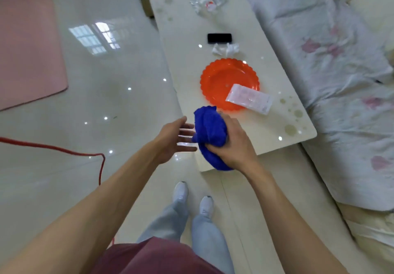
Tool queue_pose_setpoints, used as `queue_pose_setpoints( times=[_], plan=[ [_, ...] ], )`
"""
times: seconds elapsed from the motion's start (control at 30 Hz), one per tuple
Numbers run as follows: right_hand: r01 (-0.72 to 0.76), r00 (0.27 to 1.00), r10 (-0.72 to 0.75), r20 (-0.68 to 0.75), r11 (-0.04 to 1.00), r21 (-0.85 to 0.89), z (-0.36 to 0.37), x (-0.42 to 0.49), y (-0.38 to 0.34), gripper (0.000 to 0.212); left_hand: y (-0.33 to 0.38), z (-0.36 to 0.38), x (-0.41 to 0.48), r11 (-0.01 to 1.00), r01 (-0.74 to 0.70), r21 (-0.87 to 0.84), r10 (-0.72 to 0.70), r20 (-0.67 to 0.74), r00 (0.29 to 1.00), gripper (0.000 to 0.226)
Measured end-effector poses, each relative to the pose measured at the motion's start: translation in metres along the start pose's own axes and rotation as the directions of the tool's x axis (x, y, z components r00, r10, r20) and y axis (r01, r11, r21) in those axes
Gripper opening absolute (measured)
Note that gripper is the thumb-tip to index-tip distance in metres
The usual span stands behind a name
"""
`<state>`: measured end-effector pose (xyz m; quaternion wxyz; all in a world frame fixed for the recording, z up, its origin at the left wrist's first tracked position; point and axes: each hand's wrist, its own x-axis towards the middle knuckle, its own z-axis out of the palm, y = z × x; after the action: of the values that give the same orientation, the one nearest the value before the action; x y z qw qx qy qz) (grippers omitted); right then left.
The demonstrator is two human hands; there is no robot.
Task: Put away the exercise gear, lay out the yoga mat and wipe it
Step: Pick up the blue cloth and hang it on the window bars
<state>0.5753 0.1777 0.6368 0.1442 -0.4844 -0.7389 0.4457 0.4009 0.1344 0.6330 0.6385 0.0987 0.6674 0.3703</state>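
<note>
Blue cloth [210, 134] is bunched in the right hand [231, 146], gripped above the counter [266, 128], probably for wiping. The left hand [170, 140] is open beside it. The pink mat [27, 39] lies flat on the floor.

A glossy pale tiled floor [119, 103] is shown, with a window reflection [93, 37] and small light spots caught in it. A long cream counter [251, 128] is set just beside a sofa [332, 65] draped in a white floral cover. A red cord [64, 149] is laid across the floor.
</note>
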Motion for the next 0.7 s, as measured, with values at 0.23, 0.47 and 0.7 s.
queue_pose_setpoints(
  times=[0.23,0.47,0.7],
  plan=[
    [0.299,0.952,-0.268,0.146,0.916,-0.267,0.002,0.033,-0.059,0.074,0.025,-0.045,-0.075,0.948,-0.249,-0.198,0.208,-0.206,0.956,0.041],
    [0.582,0.803,-0.468,0.370,0.748,-0.317,0.054,0.030,-0.150,0.083,0.016,-0.106,-0.152,0.819,-0.426,-0.383,0.255,-0.421,0.870,0.042],
    [0.793,0.595,-0.595,0.541,0.542,-0.277,0.121,0.027,-0.244,0.082,-0.007,-0.180,-0.215,0.662,-0.585,-0.469,0.252,-0.596,0.763,0.038]
  ],
)
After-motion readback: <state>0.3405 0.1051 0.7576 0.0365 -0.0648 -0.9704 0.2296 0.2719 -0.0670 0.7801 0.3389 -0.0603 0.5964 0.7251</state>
